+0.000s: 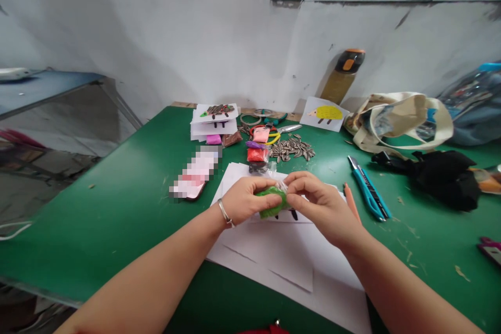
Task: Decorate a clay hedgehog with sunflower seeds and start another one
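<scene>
Between my two hands is a small clear packet of green modelling clay (pixel 272 203). My left hand (pixel 245 201) grips its body, thumb across the front. With thumb and fingers, my right hand (pixel 313 199) pinches the clear plastic at the packet's upper right edge. White paper sheets (pixel 282 255) lie below, the top one with black marks partly hidden by the hands and packet. Just beyond my hands are a red clay packet (pixel 257 155), a black packet (pixel 258 168) and a pile of striped sunflower seeds (pixel 293 148).
Left of the paper lies a phone (pixel 195 175). To the right are an orange marker (pixel 352 203), a blue box cutter (pixel 368 190) and a black pouch (pixel 446 177). Scissors (pixel 289 128), hedgehog cards (pixel 324 114), a bottle (pixel 344 75) and a cloth bag (pixel 391 120) stand farther back.
</scene>
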